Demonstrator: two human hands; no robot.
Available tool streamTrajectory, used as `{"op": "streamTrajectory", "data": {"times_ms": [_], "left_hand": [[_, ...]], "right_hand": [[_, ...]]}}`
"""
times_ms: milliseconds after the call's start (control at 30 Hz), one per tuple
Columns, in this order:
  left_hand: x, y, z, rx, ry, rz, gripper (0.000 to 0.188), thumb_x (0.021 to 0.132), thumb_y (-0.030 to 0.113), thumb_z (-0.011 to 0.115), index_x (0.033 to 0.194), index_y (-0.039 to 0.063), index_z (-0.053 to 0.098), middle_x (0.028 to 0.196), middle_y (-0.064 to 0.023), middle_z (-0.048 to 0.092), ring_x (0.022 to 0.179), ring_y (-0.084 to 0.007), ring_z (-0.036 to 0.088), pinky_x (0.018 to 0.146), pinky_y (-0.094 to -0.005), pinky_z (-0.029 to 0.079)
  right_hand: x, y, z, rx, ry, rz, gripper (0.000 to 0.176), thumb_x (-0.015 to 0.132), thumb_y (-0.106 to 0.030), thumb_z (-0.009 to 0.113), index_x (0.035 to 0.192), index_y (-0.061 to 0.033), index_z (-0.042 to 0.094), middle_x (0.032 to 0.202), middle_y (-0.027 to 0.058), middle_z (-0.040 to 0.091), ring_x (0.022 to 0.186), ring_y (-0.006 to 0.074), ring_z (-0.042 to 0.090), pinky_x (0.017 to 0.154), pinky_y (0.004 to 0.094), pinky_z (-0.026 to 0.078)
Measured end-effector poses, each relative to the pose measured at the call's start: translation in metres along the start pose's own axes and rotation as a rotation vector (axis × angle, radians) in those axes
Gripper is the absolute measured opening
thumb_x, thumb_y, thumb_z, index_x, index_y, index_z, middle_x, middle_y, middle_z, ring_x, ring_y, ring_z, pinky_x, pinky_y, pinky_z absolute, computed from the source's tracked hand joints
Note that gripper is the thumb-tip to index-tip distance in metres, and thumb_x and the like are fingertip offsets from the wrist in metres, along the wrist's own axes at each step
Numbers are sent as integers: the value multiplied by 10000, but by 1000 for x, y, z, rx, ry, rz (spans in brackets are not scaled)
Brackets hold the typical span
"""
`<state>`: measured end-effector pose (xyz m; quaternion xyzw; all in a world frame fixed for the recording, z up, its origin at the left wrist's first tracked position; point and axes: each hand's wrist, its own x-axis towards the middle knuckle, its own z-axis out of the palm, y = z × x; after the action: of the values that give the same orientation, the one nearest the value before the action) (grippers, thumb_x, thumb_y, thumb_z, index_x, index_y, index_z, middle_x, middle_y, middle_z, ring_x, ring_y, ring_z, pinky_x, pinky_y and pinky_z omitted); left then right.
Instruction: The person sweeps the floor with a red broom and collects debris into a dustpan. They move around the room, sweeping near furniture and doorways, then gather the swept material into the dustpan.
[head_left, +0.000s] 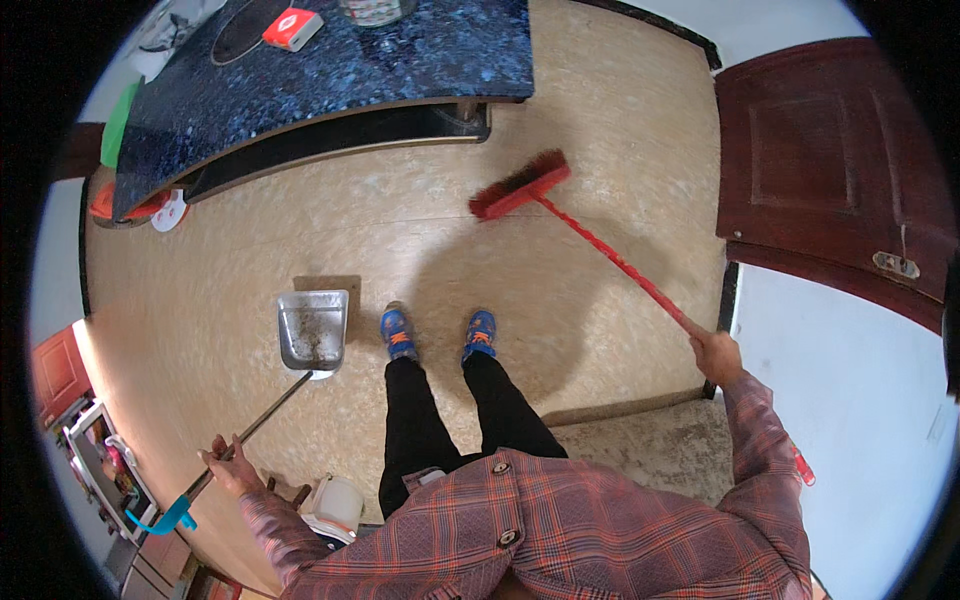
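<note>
In my right hand (718, 358) is the red handle (615, 259) of a broom, held out to the right. Its red head with dark bristles (519, 185) is ahead of my feet, slightly blurred. My left hand (232, 466) grips the metal pole (262, 416) of a long-handled dustpan, below its blue end piece (169, 517). The silvery pan (312, 330) holds brown dirt and sits left of my blue shoes (398, 331); whether it touches the floor I cannot tell.
A table with a dark blue speckled top (352, 82) stands ahead, bearing a red and white box (292, 30) and a jar (373, 10). A brown door (802, 142) is at right. A mat (652, 442) lies behind on the right, and a white bucket (337, 502) behind on the left.
</note>
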<state>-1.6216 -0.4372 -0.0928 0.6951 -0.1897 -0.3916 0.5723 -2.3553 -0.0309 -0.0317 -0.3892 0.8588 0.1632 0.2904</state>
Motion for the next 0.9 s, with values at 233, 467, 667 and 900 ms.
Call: {"op": "streamTrajectory", "data": {"times_ms": [233,467,667,900], "left_hand": [[-33,18,22,-54,-123,-68,327,921,363,539,1062,74,476,968,-85,578,1007,-218,550,996,-552,365],[-84,34,68,12,-195,-137,337,916,371,547,1037,60,497,964,-88,579,1024,-204,534,994,-527,368],[-131,67,92,160,-265,-201,386,886,487,539,945,107,570,1024,-55,628,1130,-186,492,1018,-524,259],[-209,81,47,259,-293,-83,502,884,558,482,987,82,603,1095,-64,619,1161,-189,444,988,-463,249]], "right_hand": [[26,-45,22,40,59,-267,487,867,-190,527,1331,-298,428,652,162,596,618,355,597,558,480,473],[19,8,0,-125,21,-266,450,858,-156,517,1286,-291,481,671,140,603,626,323,606,561,457,485],[-26,75,-107,-267,-46,-71,536,831,-128,548,1334,-285,446,657,151,612,614,325,619,556,453,503],[-32,148,-123,29,240,-113,431,861,-187,546,1279,-283,504,677,181,611,662,370,613,602,469,494]]}}
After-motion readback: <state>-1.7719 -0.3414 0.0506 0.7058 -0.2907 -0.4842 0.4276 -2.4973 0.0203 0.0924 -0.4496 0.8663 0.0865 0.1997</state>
